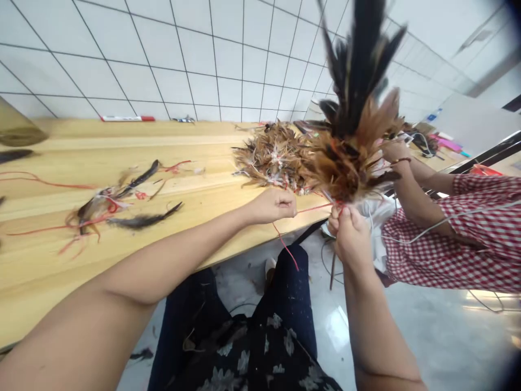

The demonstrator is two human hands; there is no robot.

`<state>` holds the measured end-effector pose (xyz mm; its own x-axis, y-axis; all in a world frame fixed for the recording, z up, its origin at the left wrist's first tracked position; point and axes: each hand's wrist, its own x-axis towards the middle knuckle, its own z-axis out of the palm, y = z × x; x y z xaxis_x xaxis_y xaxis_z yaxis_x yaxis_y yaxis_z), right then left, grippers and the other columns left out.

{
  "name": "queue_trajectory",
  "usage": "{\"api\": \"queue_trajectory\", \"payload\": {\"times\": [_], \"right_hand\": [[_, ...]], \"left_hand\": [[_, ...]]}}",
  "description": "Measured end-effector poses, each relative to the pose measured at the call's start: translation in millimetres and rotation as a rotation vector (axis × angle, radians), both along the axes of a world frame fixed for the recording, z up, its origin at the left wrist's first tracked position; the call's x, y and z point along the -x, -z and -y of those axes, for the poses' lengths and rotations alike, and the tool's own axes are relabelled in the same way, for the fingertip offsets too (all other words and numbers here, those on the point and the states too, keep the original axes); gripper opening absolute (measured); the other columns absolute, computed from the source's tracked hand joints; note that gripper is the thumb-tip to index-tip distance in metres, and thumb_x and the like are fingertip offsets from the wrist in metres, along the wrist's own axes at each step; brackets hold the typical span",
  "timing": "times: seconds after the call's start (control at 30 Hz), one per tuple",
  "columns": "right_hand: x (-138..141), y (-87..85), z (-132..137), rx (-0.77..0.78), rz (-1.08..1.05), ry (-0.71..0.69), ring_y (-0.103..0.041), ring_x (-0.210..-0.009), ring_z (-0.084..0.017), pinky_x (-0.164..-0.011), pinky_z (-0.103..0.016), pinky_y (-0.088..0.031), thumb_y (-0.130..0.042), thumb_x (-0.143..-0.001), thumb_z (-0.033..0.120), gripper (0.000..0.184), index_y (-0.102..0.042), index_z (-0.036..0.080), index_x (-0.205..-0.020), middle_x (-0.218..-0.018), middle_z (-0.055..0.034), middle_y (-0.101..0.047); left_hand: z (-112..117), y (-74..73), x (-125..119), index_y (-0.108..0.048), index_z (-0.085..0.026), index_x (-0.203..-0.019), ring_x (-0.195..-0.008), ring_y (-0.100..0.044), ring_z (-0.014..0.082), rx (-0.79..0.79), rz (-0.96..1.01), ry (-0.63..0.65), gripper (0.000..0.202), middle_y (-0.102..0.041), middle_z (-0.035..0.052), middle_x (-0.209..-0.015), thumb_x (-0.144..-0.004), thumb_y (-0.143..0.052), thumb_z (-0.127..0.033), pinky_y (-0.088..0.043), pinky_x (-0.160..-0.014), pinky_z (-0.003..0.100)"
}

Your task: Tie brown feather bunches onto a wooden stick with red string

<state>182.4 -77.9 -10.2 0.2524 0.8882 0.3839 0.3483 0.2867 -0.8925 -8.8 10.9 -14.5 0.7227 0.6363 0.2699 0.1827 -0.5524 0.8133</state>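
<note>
My right hand (pixel 349 236) grips the base of a tall bunch of black and brown feathers (pixel 350 157), which stands upright and blurred above it. A thin dark stick (pixel 332 270) pokes out below my fist. My left hand (pixel 274 206) pinches a red string (pixel 313 208), which runs taut across to the feather base and also hangs below in a loose end. On the wooden table (pixel 73 149), a heap of brown feathers (pixel 274 155) lies just beyond my left hand. Further left lie loose dark feathers (pixel 142 220) tangled with red string (pixel 97 217).
A person in a red-and-white checked garment (pixel 443 239) works at the right, their hands (pixel 393 152) at the table edge near my feather bunch. A white cable (pixel 443 222) crosses that sleeve. A red-capped marker (pixel 127 118) lies along the table's far edge. My dark floral-patterned lap (pixel 244 347) fills the bottom.
</note>
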Motion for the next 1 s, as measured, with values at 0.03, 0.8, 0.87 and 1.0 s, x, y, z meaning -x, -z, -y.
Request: {"api": "queue_trajectory", "payload": {"times": [0.03,0.8,0.87,1.0], "right_hand": [[-1,5.6,-6,0.050,-0.165,-0.003,-0.024,-0.041,-0.008,-0.040,-0.022,-0.020,-0.048,-0.087,0.055,0.038,-0.041,0.022,-0.068,-0.050,0.0071,-0.031],[-62,41.2,4,0.301,-0.797,-0.154,-0.017,-0.039,-0.002,-0.035,-0.013,-0.018,-0.071,-0.076,0.034,0.027,-0.050,0.018,-0.069,-0.050,0.0095,-0.026],[-65,48.1,9,0.314,-0.828,-0.151,-0.016,-0.039,-0.002,-0.034,-0.013,-0.018,-0.071,-0.076,0.035,0.029,-0.048,0.018,-0.068,-0.050,0.0096,-0.025],[-70,60.0,20,0.339,-0.883,-0.148,-0.017,-0.040,-0.002,-0.035,-0.012,-0.019,-0.071,-0.076,0.036,0.029,-0.049,0.018,-0.071,-0.051,0.0096,-0.026]], "left_hand": [[5,-1.5,-2,-0.060,-0.013,-0.065,-0.054,-0.045,0.0074,-0.012,-0.003,0.016,0.018,-0.051,-0.0039,-0.056,-0.077,-0.056,-0.026,-0.033,-0.056,0.019],[-85,20.3,11,-0.060,-0.022,-0.119,-0.114,-0.047,0.0273,-0.568,-0.494,-0.520,0.038,-0.058,0.0084,-0.122,-0.081,-0.056,-0.026,-0.038,-0.100,0.044],[-94,24.5,3,-0.049,-0.029,-0.133,-0.123,-0.038,0.0300,-0.580,-0.574,-0.506,0.057,-0.045,0.0072,-0.138,-0.077,-0.060,-0.026,-0.038,-0.101,0.046],[-110,34.6,-15,-0.043,-0.039,-0.136,-0.137,-0.019,0.0346,-0.552,-0.743,-0.442,0.065,-0.019,0.0014,-0.154,-0.075,-0.060,-0.024,-0.036,-0.103,0.052]]}}
